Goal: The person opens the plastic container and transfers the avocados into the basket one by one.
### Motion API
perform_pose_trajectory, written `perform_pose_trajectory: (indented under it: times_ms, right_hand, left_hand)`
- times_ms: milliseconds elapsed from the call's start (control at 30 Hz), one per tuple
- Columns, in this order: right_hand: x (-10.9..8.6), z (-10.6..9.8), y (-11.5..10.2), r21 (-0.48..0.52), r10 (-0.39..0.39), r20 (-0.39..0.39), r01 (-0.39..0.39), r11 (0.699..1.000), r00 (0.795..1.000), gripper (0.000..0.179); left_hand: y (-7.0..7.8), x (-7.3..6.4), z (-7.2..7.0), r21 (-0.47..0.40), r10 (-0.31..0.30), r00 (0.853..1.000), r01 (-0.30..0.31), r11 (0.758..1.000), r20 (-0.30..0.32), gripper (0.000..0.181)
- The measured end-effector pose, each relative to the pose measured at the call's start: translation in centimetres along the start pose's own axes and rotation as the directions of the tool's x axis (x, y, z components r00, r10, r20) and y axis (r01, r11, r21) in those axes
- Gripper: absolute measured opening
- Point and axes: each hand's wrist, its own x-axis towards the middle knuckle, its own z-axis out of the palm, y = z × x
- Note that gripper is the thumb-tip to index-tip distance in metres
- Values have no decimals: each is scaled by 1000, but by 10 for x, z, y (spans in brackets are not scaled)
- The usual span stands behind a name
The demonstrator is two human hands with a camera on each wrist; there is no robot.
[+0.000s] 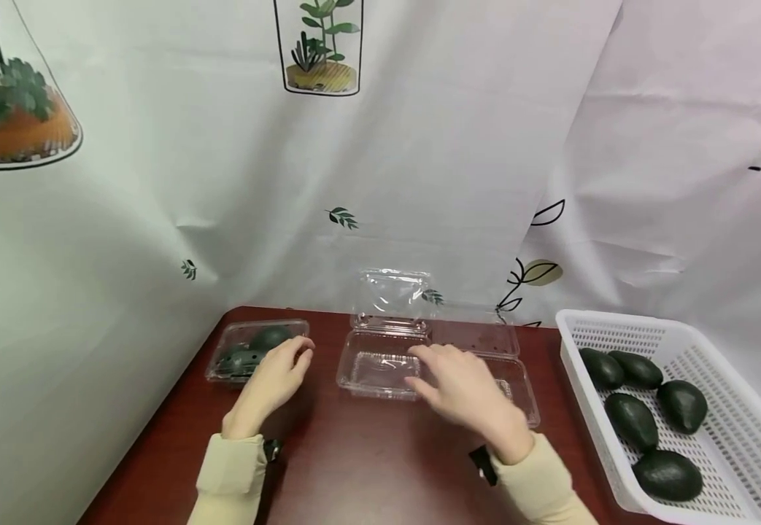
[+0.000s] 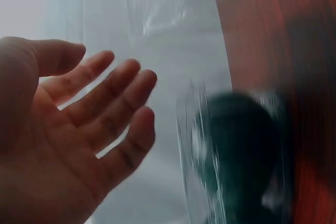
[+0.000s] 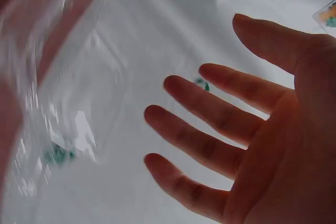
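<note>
Gleaming reddish table (image 1: 367, 467), boxes (image 1: 375, 373), printed cloth (image 1: 446, 160)

Creased white sheeting (image 1: 459, 160) printed with green plants (image 1: 325, 55) hangs behind a glossy reddish-brown table (image 1: 360, 467).

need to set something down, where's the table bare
The table is bare at front middle, between the sleeves and before the middle open container; a narrow strip lies between that and the filled container. The right is crowded: right hand by the right open container, then the white basket.
</note>
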Motion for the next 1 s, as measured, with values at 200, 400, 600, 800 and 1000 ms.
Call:
perform_pose_trajectory:
  times_ms: [200,400,600,800,1000]
  right_hand:
    - [11,34,-23,99,-35,-56,41,994,998,37]
    - [27,56,-45,185,-34,-36,40,982,999,30]
    - [45,71,-65,258,-27,-13,30,966,1000,23]
    - [57,86,-78,295,-8,25,0,955,1000,23]
    - [66,101,-89,297,-13,53,-3,955,998,24]
  left_hand:
    - [-26,-7,-19,13,17,998,-16,1000,-67,21]
    - [-42,-8,-34,36,1,995,3,999,-103,20]
    - [-48,-4,-43,50,0,995,5,999,-104,21]
    - [-56,-8,-49,85,13,993,-3,996,-115,19]
    - [-75,-9,-52,70,-1,982,14,997,-187,18]
